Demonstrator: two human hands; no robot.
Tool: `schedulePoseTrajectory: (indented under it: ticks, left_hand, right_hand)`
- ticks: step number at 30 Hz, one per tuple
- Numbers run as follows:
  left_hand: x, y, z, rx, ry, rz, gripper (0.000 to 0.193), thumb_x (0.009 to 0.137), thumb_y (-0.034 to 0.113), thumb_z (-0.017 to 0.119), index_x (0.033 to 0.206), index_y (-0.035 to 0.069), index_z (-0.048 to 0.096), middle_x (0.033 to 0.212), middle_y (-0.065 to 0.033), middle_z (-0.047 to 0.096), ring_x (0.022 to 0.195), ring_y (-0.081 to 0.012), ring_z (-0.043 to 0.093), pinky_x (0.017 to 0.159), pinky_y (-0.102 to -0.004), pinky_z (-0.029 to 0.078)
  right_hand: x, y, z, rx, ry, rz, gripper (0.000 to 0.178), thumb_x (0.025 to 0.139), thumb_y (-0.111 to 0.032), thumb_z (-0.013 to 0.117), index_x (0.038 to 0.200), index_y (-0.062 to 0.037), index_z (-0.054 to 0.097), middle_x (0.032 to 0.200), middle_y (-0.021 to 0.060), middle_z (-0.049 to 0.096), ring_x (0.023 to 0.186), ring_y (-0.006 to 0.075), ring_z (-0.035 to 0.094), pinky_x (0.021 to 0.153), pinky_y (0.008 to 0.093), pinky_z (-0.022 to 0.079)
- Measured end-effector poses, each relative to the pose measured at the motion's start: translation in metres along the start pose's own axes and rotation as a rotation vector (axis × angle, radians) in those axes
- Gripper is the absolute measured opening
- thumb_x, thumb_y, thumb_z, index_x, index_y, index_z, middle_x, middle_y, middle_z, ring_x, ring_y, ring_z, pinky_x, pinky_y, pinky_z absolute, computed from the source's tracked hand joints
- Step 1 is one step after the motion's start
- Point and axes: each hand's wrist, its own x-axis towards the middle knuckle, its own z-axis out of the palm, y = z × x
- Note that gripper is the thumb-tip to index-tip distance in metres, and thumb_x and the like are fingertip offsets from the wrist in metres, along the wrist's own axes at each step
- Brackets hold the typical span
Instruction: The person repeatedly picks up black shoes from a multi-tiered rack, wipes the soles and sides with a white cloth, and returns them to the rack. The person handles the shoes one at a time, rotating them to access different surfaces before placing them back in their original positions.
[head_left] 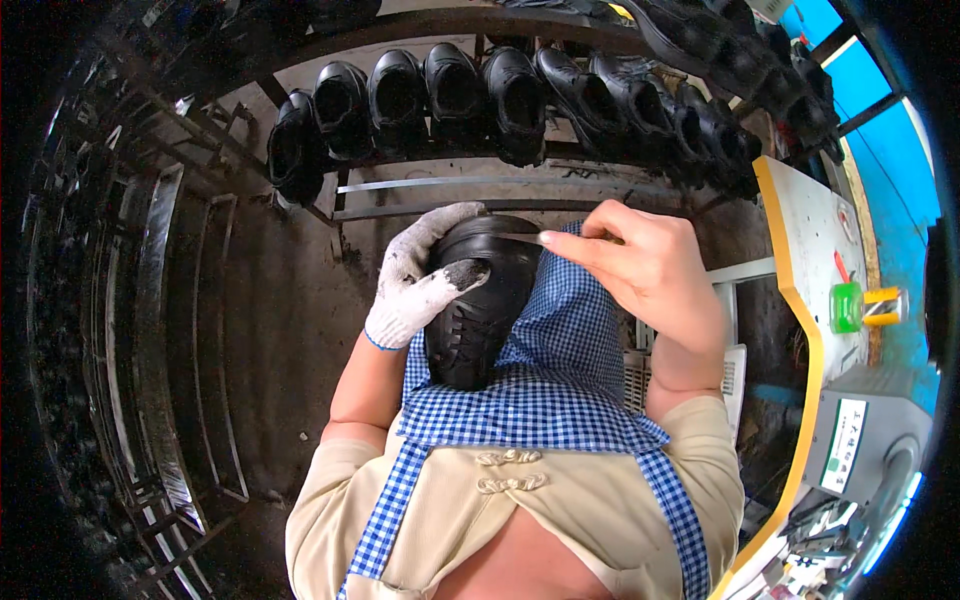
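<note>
A black lace-up shoe (480, 310) rests against my lap on the blue checked apron (570, 310), its toe pointing away from me and its laces facing up. My left hand (415, 280), in a white knit glove with dark smudged thumb, grips the shoe around its toe end. The bare fingers of my right hand (640, 255) are closed in a pinch at the right side of the toe. From the fingertips a thin pale sliver-like tool (522, 237) reaches onto the toe; its exact kind is too small to make out.
Ahead runs a rack with a row of black shoes (455, 90), more shoes (700, 60) above it at right. Metal frames (165, 340) stand at left. On the right, a yellow-edged table (800, 260) carries a green container (846, 307) and a grey machine (870, 430).
</note>
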Motion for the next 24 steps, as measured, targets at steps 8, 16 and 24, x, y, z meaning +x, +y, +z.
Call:
schedulePoseTrajectory:
  ticks: [8, 16, 24]
  left_hand:
    - [-0.002, 0.001, -0.004, 0.013, 0.009, 0.03, 0.076, 0.067, 0.038, 0.081, 0.126, -0.003, 0.056, 0.121, -0.0114, 0.06, 0.113, -0.022, 0.056, 0.101, -0.0346, 0.042]
    - [-0.002, -0.002, -0.001, -0.023, -0.012, -0.018, 0.075, 0.068, 0.034, 0.08, 0.127, -0.003, 0.055, 0.121, -0.0114, 0.06, 0.113, -0.0214, 0.057, 0.101, -0.0344, 0.042]
    - [-0.006, 0.0, -0.004, -0.04, 0.017, 0.004, 0.073, 0.067, 0.031, 0.08, 0.126, -0.003, 0.055, 0.119, -0.0114, 0.062, 0.112, -0.021, 0.057, 0.1, -0.0342, 0.043]
  right_hand:
    - [-0.009, 0.007, -0.008, 0.028, -0.001, 0.019, 0.032, 0.074, -0.007, 0.072, 0.103, -0.0193, 0.073, 0.074, 0.0033, 0.056, 0.056, 0.0186, 0.058, 0.049, 0.0314, 0.046]
    - [0.0, -0.004, 0.012, 0.087, 0.022, 0.024, 0.035, 0.073, -0.002, 0.074, 0.105, -0.0144, 0.073, 0.076, 0.0068, 0.059, 0.056, 0.0191, 0.058, 0.049, 0.0296, 0.045]
    - [-0.008, -0.004, -0.005, -0.046, 0.012, 0.04, 0.033, 0.073, -0.008, 0.071, 0.103, -0.0212, 0.073, 0.077, 0.0022, 0.057, 0.061, 0.0179, 0.06, 0.052, 0.0314, 0.049]
